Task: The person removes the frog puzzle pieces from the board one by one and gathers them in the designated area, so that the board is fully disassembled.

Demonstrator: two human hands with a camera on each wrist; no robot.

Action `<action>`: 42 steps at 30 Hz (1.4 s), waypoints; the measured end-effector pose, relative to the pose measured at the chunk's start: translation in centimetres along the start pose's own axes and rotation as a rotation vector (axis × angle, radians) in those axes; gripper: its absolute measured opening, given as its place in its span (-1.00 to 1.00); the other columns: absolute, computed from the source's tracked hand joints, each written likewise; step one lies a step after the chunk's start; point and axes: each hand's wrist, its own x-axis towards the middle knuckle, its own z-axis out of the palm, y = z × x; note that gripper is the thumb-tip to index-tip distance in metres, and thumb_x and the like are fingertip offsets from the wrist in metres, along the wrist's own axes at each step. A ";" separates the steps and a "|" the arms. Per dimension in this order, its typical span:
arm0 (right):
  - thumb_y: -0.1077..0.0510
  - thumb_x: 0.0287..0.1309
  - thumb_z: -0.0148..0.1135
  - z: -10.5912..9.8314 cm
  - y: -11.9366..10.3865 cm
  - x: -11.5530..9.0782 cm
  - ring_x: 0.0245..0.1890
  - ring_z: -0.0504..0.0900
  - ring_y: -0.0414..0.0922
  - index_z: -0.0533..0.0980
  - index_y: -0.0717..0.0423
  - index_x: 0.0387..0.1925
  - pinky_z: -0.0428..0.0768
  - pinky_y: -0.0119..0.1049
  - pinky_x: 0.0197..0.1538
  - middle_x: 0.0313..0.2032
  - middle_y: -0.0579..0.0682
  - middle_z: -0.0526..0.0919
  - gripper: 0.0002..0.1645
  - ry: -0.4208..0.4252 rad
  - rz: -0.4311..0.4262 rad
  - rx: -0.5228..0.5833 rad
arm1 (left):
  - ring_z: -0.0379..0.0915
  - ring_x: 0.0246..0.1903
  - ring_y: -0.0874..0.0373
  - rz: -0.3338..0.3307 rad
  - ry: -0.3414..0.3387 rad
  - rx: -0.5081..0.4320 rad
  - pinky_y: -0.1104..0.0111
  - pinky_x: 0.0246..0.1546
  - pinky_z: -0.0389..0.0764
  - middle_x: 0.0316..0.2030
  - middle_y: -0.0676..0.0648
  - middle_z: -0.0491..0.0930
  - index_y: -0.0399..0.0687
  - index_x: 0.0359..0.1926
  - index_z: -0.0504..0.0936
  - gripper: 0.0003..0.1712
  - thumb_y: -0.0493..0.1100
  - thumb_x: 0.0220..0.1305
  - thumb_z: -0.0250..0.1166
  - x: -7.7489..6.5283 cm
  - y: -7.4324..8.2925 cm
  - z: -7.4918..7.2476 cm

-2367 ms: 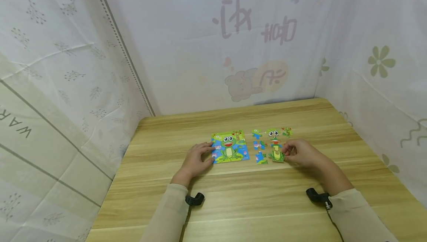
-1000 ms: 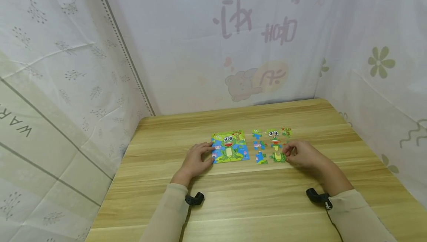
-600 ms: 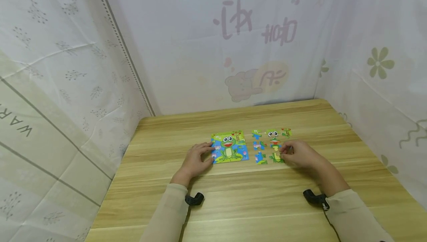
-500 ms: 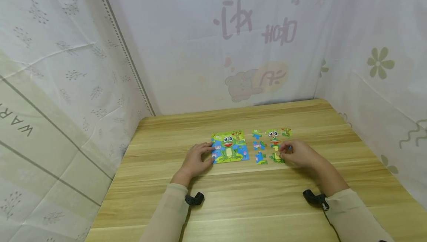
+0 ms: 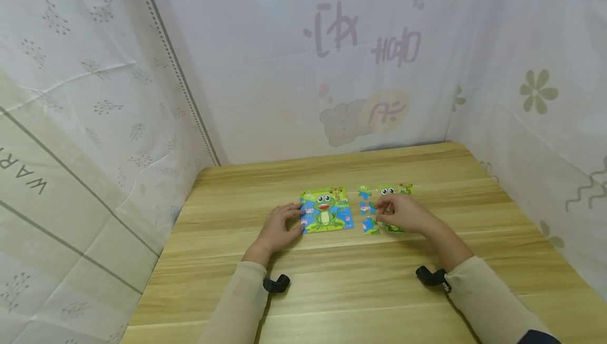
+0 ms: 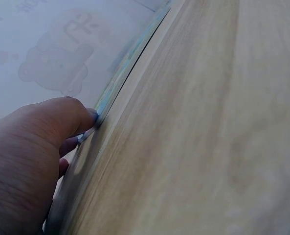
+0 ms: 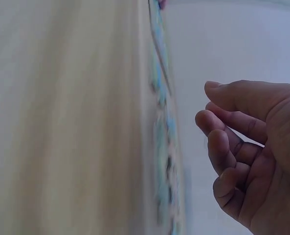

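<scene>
A square puzzle board (image 5: 327, 223) with a frog picture lies on the table. My left hand (image 5: 280, 225) rests at its left side, thumb and fingertips touching the edge; the left wrist view shows the thumb (image 6: 66, 117) against the board's rim. To the right of the board lie several loose jigsaw pieces, among them a blue-green corner piece (image 5: 370, 226), a frog-eye piece (image 5: 387, 191) and a tree piece (image 5: 406, 189). My right hand (image 5: 403, 213) is above them, hiding part of the middle and right ones. In the right wrist view its fingers bend loosely, nothing between them.
The wooden table (image 5: 332, 291) runs back to a white printed curtain (image 5: 265, 70), with more curtain on both sides. Each wrist wears a black camera mount (image 5: 277, 283).
The frog-body piece was straightened under my right hand earlier. Since then that hand has left it and moved left over the pieces. My left hand has stayed put at the board.
</scene>
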 end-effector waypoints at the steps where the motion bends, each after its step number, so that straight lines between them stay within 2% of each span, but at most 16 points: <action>1: 0.16 0.34 0.43 0.1 -0.4 0.3 -0.39 0.57 -0.12 0.67 0.18 0.06 0.62 -0.27 -0.42 -0.24 -0.13 0.66 -0.68 -0.007 -0.010 -0.002 | 0.20 0.51 0.03 -0.001 -0.001 0.001 -0.01 0.60 0.00 0.48 0.07 0.41 0.09 0.32 0.66 -0.51 0.02 0.42 0.39 0.0 0.0 0.0; 6: 0.13 0.33 0.44 0.9 -2.4 1.9 -0.36 0.61 -0.15 0.65 0.19 0.13 0.66 -0.23 -0.29 -0.19 -0.14 0.66 -0.61 -0.039 -0.056 -0.020 | 0.20 0.52 0.04 -0.003 0.000 -0.002 0.00 0.60 0.00 0.48 0.08 0.41 0.10 0.32 0.66 -0.50 0.02 0.41 0.39 0.0 -0.1 0.1; 10: 0.13 0.31 0.46 1.7 -3.5 3.2 -0.32 0.62 -0.16 0.65 0.17 0.14 0.68 -0.22 -0.25 -0.14 -0.11 0.67 -0.59 -0.057 -0.071 -0.026 | 0.20 0.51 0.02 0.005 0.008 -0.015 0.01 0.60 0.00 0.47 0.06 0.43 0.07 0.31 0.66 -0.51 -0.01 0.41 0.40 0.1 -0.1 0.1; 19: 0.18 0.24 0.52 3.9 -3.9 5.4 -0.28 0.64 -0.21 0.64 0.15 0.18 0.69 -0.28 -0.21 0.02 0.00 0.66 -0.52 -0.109 -0.068 -0.004 | 0.20 0.51 0.01 0.000 0.009 -0.016 -0.02 0.60 -0.01 0.46 0.04 0.43 0.05 0.31 0.66 -0.51 -0.02 0.40 0.41 0.0 0.1 0.0; 25: 0.20 0.18 0.56 4.9 -4.1 6.0 -0.37 0.58 -0.19 0.63 0.15 0.21 0.66 -0.29 -0.35 0.11 -0.04 0.59 -0.45 -0.117 -0.086 -0.049 | 0.20 0.51 0.02 0.001 0.010 -0.014 -0.01 0.61 -0.02 0.46 0.05 0.43 0.06 0.31 0.66 -0.51 -0.01 0.41 0.41 0.1 0.1 0.0; 32: 0.17 0.08 0.64 5.7 -4.4 6.2 -0.33 0.59 -0.20 0.65 0.10 0.19 0.67 -0.29 -0.27 0.03 -0.07 0.59 -0.39 -0.124 -0.068 -0.063 | 0.21 0.51 0.00 0.017 0.006 -0.005 -0.04 0.60 0.00 0.47 0.04 0.43 0.03 0.32 0.66 -0.50 -0.02 0.41 0.40 0.0 0.1 0.0; 42: 0.22 0.10 0.62 5.7 -5.1 6.3 -0.36 0.59 -0.19 0.65 0.11 0.19 0.67 -0.28 -0.29 0.07 -0.02 0.60 -0.41 -0.117 -0.078 -0.073 | 0.21 0.51 0.01 0.015 0.002 0.002 -0.03 0.60 0.00 0.48 0.04 0.42 0.04 0.32 0.65 -0.50 0.00 0.42 0.40 -0.1 0.3 -0.2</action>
